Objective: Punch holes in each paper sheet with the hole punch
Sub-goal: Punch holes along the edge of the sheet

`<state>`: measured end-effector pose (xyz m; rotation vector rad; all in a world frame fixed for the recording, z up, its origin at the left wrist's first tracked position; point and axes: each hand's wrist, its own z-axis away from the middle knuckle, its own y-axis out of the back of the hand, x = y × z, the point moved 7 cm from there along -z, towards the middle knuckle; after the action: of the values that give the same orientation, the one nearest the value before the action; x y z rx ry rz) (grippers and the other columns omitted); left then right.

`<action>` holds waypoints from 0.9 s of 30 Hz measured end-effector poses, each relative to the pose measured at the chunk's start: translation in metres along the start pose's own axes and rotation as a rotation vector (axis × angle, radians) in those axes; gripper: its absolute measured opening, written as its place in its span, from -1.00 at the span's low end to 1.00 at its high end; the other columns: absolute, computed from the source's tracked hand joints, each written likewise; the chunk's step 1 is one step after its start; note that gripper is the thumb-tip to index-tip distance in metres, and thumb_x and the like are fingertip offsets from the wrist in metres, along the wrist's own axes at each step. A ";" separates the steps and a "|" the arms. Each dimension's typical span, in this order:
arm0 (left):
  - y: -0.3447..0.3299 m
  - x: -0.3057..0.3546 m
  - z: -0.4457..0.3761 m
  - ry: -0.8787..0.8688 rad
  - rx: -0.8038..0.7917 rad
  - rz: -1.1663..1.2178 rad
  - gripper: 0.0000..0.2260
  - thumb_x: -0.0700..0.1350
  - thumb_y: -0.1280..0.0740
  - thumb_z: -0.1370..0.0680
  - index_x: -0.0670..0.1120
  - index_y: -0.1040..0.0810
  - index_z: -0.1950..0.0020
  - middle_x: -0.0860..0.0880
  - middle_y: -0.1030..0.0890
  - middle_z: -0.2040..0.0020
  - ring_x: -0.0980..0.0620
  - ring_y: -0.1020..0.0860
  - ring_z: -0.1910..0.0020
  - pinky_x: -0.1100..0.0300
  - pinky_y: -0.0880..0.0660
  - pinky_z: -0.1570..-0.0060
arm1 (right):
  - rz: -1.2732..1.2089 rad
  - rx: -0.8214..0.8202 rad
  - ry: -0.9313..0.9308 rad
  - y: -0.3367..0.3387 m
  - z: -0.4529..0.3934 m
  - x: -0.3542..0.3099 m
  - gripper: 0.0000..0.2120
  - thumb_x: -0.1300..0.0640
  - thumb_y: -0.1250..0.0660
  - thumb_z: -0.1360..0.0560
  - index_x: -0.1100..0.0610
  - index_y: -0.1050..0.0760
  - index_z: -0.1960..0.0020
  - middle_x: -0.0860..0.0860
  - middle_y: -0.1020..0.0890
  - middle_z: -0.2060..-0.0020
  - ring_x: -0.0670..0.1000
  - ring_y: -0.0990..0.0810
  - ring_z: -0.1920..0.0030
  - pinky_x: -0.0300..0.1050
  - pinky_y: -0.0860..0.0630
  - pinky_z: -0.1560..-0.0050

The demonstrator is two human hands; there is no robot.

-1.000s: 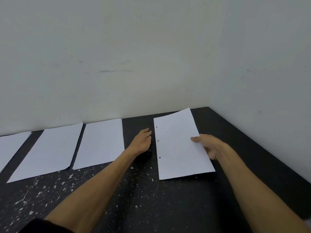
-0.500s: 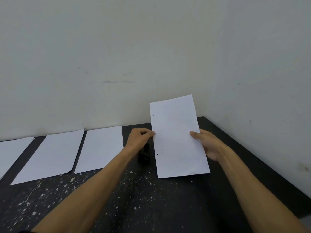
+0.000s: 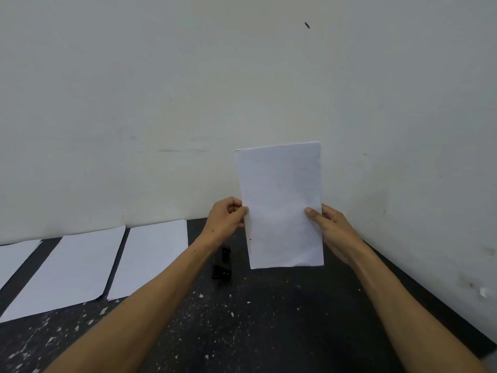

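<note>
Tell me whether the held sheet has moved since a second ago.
Yes. The held sheet has risen off the table to stand upright before the wall.

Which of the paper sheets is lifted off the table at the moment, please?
The sheet on the right, held upright by the left hand and right hand. The other three sheets lie flat on the table.

you cannot read any text, label, brand, number or sign here. the sheet point(image 3: 281, 205) you hold up at 12 o'clock shows a blank white face. the sheets on the table point(image 3: 150, 258) at 9 o'clock are blank too. the hole punch point(image 3: 222, 263) shows no readable mark.
</note>
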<state>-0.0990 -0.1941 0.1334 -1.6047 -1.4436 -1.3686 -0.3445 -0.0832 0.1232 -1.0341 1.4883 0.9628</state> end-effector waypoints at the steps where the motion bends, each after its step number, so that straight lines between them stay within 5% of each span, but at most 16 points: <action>1: -0.002 0.004 -0.004 -0.045 0.011 -0.046 -0.94 -0.21 -0.35 -0.62 -0.16 -0.58 0.03 -0.17 -0.67 0.03 -0.11 -0.68 0.00 0.07 -0.69 0.05 | 0.002 0.016 0.014 0.004 -0.002 -0.001 -0.78 -0.07 -0.35 -0.62 -0.05 -0.63 -0.22 -0.10 -0.75 -0.10 -0.02 -0.75 -0.07 0.01 -0.66 -0.13; 6: -0.022 0.017 -0.017 -0.215 0.026 -0.231 -0.94 -0.11 -0.36 -0.62 -0.09 -0.57 0.01 -0.06 -0.66 0.07 -0.03 -0.67 0.09 -0.02 -0.69 0.09 | -0.022 0.064 0.024 0.024 -0.013 0.004 -0.73 -0.06 -0.34 -0.63 0.01 -0.61 -0.28 -0.04 -0.72 -0.16 0.05 -0.71 -0.14 0.07 -0.65 -0.18; 11: -0.050 0.021 -0.019 -0.310 0.040 -0.340 -0.93 -0.09 -0.34 -0.64 -0.07 -0.56 -0.01 0.03 -0.66 0.10 0.11 -0.64 0.15 0.13 -0.65 0.10 | -0.085 0.099 -0.025 0.044 -0.025 0.023 -0.78 -0.01 -0.34 -0.64 0.00 -0.61 -0.24 -0.06 -0.74 -0.12 0.03 -0.72 -0.12 -0.02 -0.65 -0.08; 17: -0.066 -0.010 -0.017 -0.278 0.069 -0.334 -0.93 -0.08 -0.31 -0.67 -0.06 -0.55 -0.04 0.05 -0.69 0.09 0.16 -0.66 0.13 0.11 -0.65 0.07 | -0.059 0.090 -0.088 0.050 -0.026 0.052 -0.81 0.00 -0.34 -0.64 -0.08 -0.62 -0.23 -0.12 -0.73 -0.14 -0.06 -0.72 -0.10 -0.12 -0.63 -0.03; 27: -0.089 -0.016 -0.046 -0.183 0.082 -0.376 -0.90 -0.07 -0.29 -0.66 -0.08 -0.53 -0.03 0.03 -0.64 0.12 0.05 -0.63 0.15 0.05 -0.64 0.10 | 0.067 0.188 -0.093 0.072 -0.049 0.057 -0.84 0.03 -0.34 -0.67 -0.05 -0.65 -0.19 -0.08 -0.74 -0.10 0.02 -0.72 -0.12 0.08 -0.63 -0.22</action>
<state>-0.1953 -0.2190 0.1140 -1.4886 -1.9632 -1.3655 -0.4328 -0.1139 0.0775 -0.7993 1.5122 0.8867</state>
